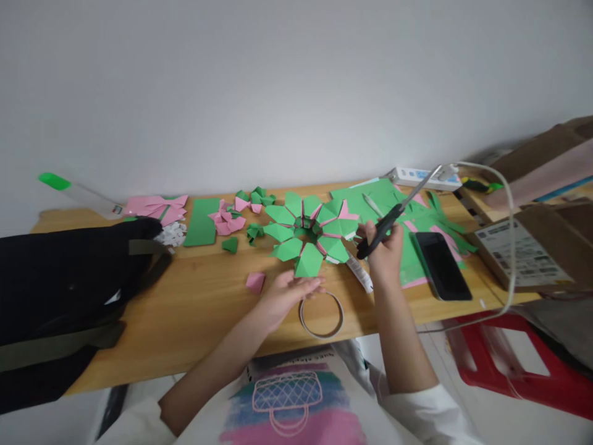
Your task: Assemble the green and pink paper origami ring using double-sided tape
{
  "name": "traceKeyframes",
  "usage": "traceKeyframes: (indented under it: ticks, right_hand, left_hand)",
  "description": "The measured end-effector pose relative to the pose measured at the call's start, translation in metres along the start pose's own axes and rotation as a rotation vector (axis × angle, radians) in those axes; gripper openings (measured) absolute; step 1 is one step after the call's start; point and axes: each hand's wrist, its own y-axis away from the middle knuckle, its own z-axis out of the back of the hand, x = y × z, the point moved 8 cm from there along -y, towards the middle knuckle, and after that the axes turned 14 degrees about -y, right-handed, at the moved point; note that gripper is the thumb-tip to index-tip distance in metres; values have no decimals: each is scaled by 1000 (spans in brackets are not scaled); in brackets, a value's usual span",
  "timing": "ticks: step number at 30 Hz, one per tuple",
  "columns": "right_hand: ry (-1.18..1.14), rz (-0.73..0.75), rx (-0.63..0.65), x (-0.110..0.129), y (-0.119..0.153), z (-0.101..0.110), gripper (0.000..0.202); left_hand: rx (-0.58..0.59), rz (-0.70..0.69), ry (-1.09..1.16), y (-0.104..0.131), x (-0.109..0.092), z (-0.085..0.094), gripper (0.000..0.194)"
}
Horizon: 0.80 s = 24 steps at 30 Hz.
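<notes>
A ring-shaped paper flower (309,260) with green petals and pink folds stands in front of me, open at its centre. My left hand (290,295) is closed at its nearest petal, fingertips partly hidden beneath the paper. In my right hand (387,250) are black-handled scissors (393,213), blades pointing up and away to the right. That hand's fingers are close to the flower's right petals; whether they touch is unclear. A roll of tape (343,322), thin and ring-like, lies just below my left fingers. Beside my right wrist is a white tube (360,273) with printing.
Folded pink and green pieces (227,219) and a green paper stack (201,222) lie left. Green sheets (410,266), a phone (442,266), a power strip (421,178) with a white cable and cardboard boxes (528,247) are right. A black bag (69,278) covers the left end.
</notes>
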Motion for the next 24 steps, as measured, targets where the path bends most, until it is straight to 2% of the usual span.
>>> traceKeyframes:
  ticks: [2,5,8,11,14,17,20,24]
  right_hand:
    - [5,10,-14,8,11,13,54]
    - [0,9,-13,16,42,26,55]
    - [-6,-47,50,12,78,20,52]
    - [21,-69,78,3,104,6,52]
    - [84,-74,93,-4,112,-7,50]
    - [59,-76,84,-6,109,-9,49]
    - [61,-38,34,0,105,3,50]
    - [141,-53,-10,1,106,32,52]
  left_hand:
    - [-5,3,-13,5,3,8,36]
    - [-57,-28,-10,8,3,25,40]
    - [-114,-73,-12,4,0,34,41]
    - [-111,-113,-48,-2,-4,29,40]
    - [-56,-132,-129,-4,-5,14,36]
    - [-7,-151,-248,-2,-2,2,29]
    - [5,-195,-405,3,2,-1,19]
    - [-65,-286,-631,16,3,10,6]
